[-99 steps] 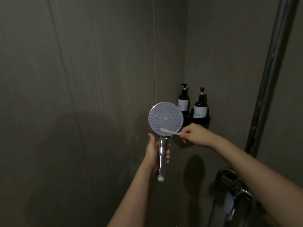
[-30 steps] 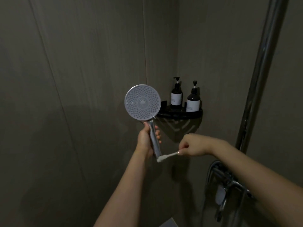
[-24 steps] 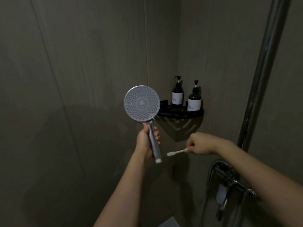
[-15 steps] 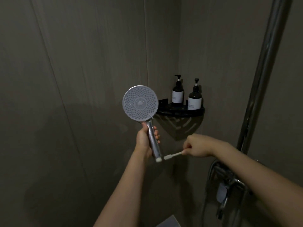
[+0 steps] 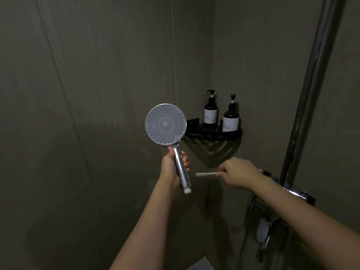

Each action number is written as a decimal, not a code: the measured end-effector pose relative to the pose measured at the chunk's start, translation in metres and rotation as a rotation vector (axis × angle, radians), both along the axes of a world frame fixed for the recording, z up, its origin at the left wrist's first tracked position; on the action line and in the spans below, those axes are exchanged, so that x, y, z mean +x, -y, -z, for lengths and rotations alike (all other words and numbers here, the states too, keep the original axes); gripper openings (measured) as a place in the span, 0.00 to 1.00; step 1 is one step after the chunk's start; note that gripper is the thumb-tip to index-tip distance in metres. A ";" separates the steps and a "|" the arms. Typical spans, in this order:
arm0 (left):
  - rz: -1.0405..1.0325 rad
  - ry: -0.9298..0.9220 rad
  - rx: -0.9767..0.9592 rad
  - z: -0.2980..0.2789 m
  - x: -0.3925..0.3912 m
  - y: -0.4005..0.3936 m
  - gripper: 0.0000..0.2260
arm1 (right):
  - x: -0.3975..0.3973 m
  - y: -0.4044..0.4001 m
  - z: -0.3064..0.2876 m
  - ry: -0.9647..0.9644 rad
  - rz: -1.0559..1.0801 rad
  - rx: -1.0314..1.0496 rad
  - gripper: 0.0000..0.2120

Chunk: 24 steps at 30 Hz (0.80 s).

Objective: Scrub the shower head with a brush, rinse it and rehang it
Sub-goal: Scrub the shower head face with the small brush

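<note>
The round grey shower head (image 5: 165,125) faces me, held upright on its chrome handle. My left hand (image 5: 172,168) grips that handle in the middle, and the handle's lower end sticks out below the hand with no hose on it. My right hand (image 5: 238,174) pinches a small white brush (image 5: 206,174) that points left, level, toward the handle. The brush tip is a short gap to the right of the handle and touches nothing.
A black corner shelf (image 5: 213,133) carries two dark pump bottles (image 5: 211,112) behind the shower head. A chrome riser pipe (image 5: 311,78) runs up the right side. The chrome mixer tap (image 5: 272,217) sits under my right forearm. Grey tiled walls close in on the left and back.
The brush left the shower head's face, dropped to the handle's lower end, and has now pulled slightly right and up from it. The left hand holds the shower head nearly still.
</note>
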<state>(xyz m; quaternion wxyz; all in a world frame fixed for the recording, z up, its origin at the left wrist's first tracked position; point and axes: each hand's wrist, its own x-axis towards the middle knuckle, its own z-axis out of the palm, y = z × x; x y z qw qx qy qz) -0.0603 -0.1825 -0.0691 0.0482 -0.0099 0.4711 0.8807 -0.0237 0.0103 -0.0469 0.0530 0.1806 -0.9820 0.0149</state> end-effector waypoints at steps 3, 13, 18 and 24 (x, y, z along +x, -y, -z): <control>-0.011 0.011 -0.026 0.002 0.000 0.000 0.21 | 0.002 0.004 0.005 0.133 -0.163 -0.116 0.10; 0.000 0.060 0.011 0.013 0.001 -0.012 0.20 | 0.007 0.013 0.009 0.236 -0.118 -0.363 0.16; -0.025 0.083 -0.069 0.016 0.002 -0.017 0.22 | -0.015 -0.029 0.017 -0.034 0.340 -0.630 0.14; -0.090 0.062 -0.130 0.023 0.002 -0.030 0.18 | -0.033 -0.028 0.016 0.001 0.441 -1.088 0.15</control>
